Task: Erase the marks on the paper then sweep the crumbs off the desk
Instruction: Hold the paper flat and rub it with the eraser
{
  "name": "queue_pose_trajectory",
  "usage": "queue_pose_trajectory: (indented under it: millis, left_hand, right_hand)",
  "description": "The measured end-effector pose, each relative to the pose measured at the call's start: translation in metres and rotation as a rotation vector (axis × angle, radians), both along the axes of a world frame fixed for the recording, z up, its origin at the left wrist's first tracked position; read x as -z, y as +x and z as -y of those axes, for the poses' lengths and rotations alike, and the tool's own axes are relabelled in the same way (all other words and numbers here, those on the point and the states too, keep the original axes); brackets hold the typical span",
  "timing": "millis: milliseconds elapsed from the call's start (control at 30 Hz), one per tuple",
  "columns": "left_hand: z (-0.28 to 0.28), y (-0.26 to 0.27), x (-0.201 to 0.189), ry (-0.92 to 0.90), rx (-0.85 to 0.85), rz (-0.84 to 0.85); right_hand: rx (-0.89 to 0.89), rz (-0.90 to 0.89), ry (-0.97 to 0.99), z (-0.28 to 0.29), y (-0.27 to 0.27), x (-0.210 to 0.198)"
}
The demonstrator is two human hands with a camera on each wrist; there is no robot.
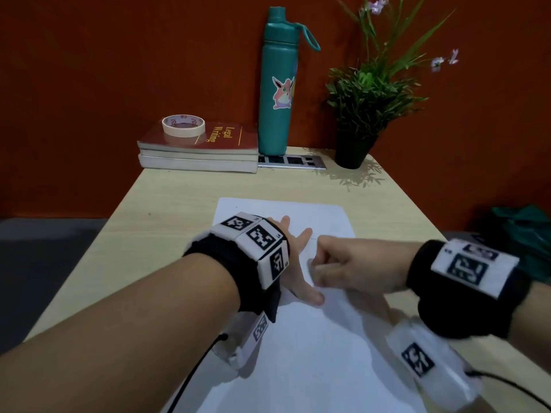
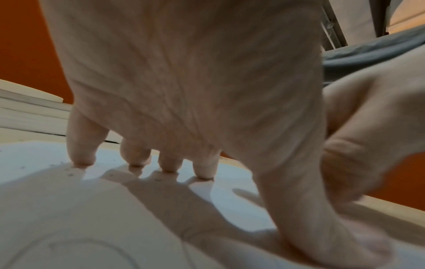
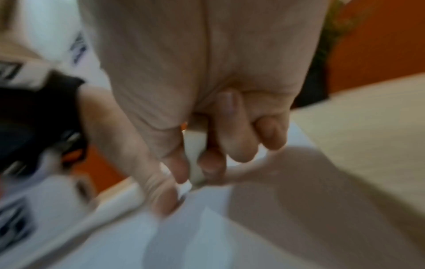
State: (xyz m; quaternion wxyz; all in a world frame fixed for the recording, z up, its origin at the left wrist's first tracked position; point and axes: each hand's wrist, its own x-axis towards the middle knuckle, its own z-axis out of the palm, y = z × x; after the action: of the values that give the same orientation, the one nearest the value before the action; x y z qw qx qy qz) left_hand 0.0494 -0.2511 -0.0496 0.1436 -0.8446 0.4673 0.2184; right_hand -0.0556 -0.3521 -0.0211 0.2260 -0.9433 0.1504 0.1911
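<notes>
A white sheet of paper [image 1: 298, 338] lies on the pale wooden desk [image 1: 167, 222]. My left hand [image 1: 298, 263] lies flat on the sheet with spread fingers [image 2: 82, 158] and the thumb pressing it down. Just to its right, my right hand [image 1: 325, 263] is curled and pinches a white eraser [image 3: 194, 142]. The eraser's tip touches the paper beside my left thumb. Small grey eraser crumbs [image 2: 70, 174] lie near my left fingertips. A faint curved pencil line [image 2: 76, 243] shows on the sheet. The right wrist view is blurred.
At the back of the desk sits a stack of books [image 1: 198, 153] with a roll of tape [image 1: 183, 125] on top. To its right are a teal bottle [image 1: 275, 93], a marker strip [image 1: 292, 161] and a potted plant [image 1: 354, 144]. Green cloth [image 1: 521, 234] lies off the right edge.
</notes>
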Motion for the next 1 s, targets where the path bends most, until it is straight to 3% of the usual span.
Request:
queue_pose_trajectory:
  millis: [100,233,333,467,567,900,1000]
  left_hand:
    - [-0.001,-0.001,-0.002,-0.007,-0.013,-0.018]
    - [-0.002,-0.003,-0.002,-0.001,-0.017,-0.015]
    - [-0.002,-0.004,-0.004,-0.008,-0.015,-0.013]
    - [-0.003,-0.007,-0.005,-0.017,-0.019,-0.007]
    - [-0.005,-0.008,-0.006,-0.044,-0.032,-0.02]
    - [-0.006,-0.012,-0.01,-0.06,0.02,-0.008]
    - [-0.005,-0.009,-0.004,-0.065,-0.029,-0.002]
  right_hand:
    - [0.035,0.022,-0.09,0.004,0.004,-0.003]
    - [-0.025,-0.003,-0.017,0.0,0.009,0.001]
    - [-0.004,0.034,-0.084,0.001,0.01,-0.002]
    - [-0.05,0.018,0.012,-0.005,0.013,0.0]
    - [-0.011,0.042,-0.08,-0.002,0.019,-0.001]
    - [-0.044,-0.004,0.119,-0.008,0.027,0.004]
    - [0.027,0.043,0.008,-0.002,0.022,0.0]
